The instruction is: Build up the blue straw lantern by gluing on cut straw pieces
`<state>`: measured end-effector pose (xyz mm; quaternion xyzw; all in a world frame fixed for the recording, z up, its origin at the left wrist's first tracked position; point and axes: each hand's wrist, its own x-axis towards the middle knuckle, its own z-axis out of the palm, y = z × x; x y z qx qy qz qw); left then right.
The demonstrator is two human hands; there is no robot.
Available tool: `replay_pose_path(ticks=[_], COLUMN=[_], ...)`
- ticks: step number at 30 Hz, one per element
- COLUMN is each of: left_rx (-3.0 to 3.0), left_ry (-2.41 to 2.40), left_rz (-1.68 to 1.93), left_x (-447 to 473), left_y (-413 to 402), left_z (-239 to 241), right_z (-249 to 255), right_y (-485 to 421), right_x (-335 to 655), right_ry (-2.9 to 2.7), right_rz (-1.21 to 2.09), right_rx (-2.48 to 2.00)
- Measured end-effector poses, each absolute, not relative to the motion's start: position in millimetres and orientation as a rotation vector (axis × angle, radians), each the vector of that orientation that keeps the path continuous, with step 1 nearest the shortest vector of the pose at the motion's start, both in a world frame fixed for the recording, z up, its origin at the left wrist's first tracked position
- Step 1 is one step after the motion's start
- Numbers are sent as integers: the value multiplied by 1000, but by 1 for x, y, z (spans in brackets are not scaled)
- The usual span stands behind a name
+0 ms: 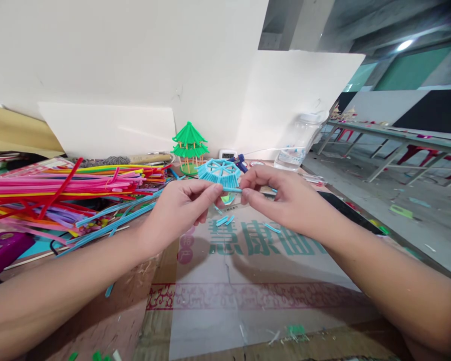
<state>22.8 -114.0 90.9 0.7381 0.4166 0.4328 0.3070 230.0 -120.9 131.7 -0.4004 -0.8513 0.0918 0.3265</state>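
Note:
A short piece of blue pipe cleaner (232, 190) stretches level between my two hands. The thumb and fingers of my left hand (190, 200) pinch its left end, and my right hand (272, 193) pinches the right end. Just behind it stands a blue roof-shaped frame (220, 171) with spokes on top, its lower part hidden by the fingers. Several cut blue pieces (224, 220) lie on the printed plastic sheet (225, 296) below my hands. A blue glue gun (241, 163) is beside the frame, partly covered by my right hand.
A green pagoda model (189, 148) stands at the back, near a small digital timer (227, 154). Bundles of colourful pipe cleaners (67, 188) fill the left side, by a purple tool (11, 250). A clear plastic bottle (298, 140) stands back right; a dark flat object (349, 213) lies right.

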Motion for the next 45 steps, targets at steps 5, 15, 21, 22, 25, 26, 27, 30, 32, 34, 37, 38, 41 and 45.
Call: replay_pose_path(ticks=[5,15,21,22,25,26,27,30,32,34,37,38,41,45], left_rx=[1957,2006,2025,2023,2021,2021,2020,2009,1993,1978,1967,1962,1936,1925], left_ry=[1099,1080,1074,1073,1074,1075,1076,1076,1075,1058,1019,1014,1019,1014], left_rz=[1154,1156,1169,1169,1170,1169,1167,1155,1146,1134,1104,1092,1069,1059], left_x=[23,23,22,22,23,23,23,24,25,25,26,27,28,28], left_y=[-114,-113,-111,-111,-112,-112,-112,-113,-113,-114,-114,-114,-114,-114], left_z=[91,90,87,87,87,87,87,88,87,87,86,86,85,84], right_z=[132,131,133,133,133,132,132,130,129,129,130,130,131,130], right_y=[-122,-119,-117,-116,-115,-115,-115,-116,-117,-117,-117,-117,-116,-114], right_x=[230,233,236,237,238,237,237,235,233,233,233,233,234,236], right_ry=[-2217,-2256,-2304,-2297,-2280,-2279,-2280,-2281,-2286,-2295,-2313,-2317,-2326,-2336], right_rz=[217,105,208,214,232,236,239,229,206,165,96,81,80,103], right_rx=[-1062,-1116,-1084,-1087,-1092,-1086,-1076,-1039,-1027,-1022,-1022,-1023,-1029,-1037])
